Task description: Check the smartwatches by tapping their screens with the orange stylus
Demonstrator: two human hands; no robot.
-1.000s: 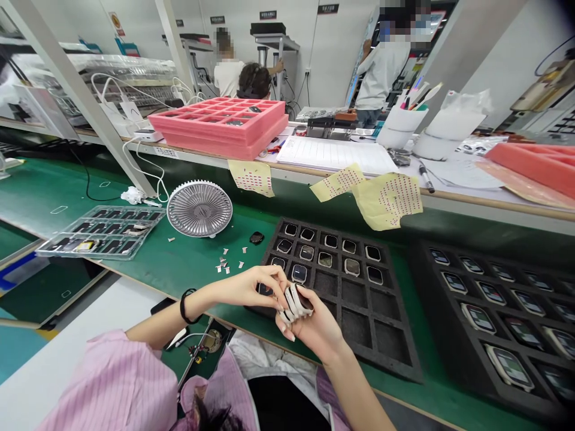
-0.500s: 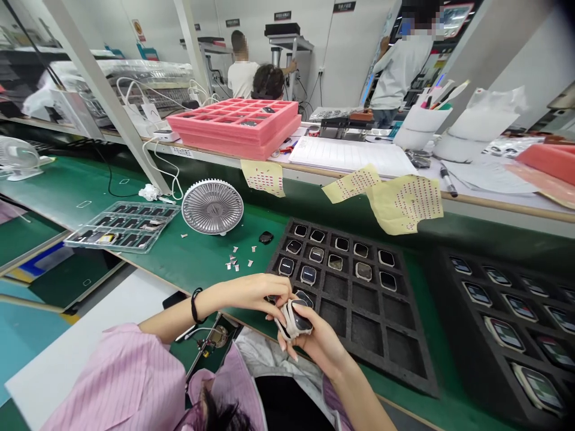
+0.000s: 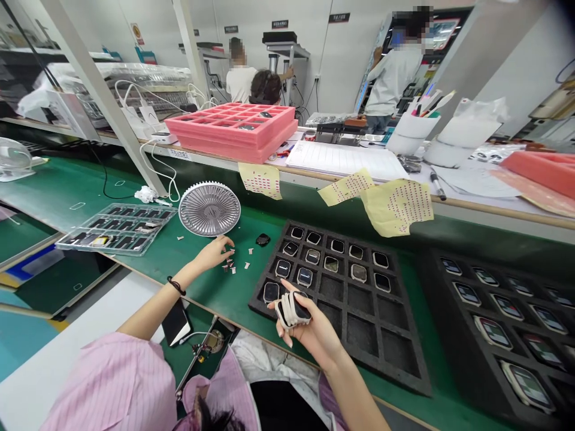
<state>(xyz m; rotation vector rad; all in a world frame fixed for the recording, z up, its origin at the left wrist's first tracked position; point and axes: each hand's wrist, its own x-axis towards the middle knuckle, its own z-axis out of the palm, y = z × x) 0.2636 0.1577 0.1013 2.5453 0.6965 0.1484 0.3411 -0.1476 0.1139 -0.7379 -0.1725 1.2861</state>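
My right hand [image 3: 314, 335] is closed around a small stack of smartwatch cases [image 3: 291, 310] with pale frames and dark screens. It holds them above the front left part of a black foam tray [image 3: 406, 383]. Several watches sit in the tray's compartments, among them one watch [image 3: 271, 293] just left of the held stack. My left hand [image 3: 214, 252] is over the green bench, its fingers curved and slightly apart above small pale tabs [image 3: 233, 270]. Its thumb is mostly hidden, and I see nothing held in it. A dark watch part [image 3: 263, 239] lies to the right of that hand.
A round fan [image 3: 209, 208] stands behind my left hand. Left of it lies a clear tray of dark parts [image 3: 119, 230]. Another foam tray of watches [image 3: 462, 359] is at the right. The shelf above carries pink foam trays [image 3: 229, 143] and paper sheets [image 3: 344, 158].
My left hand has left the watch stack and moved left and away from me to the small tabs. My right hand keeps the stack in nearly the same place.
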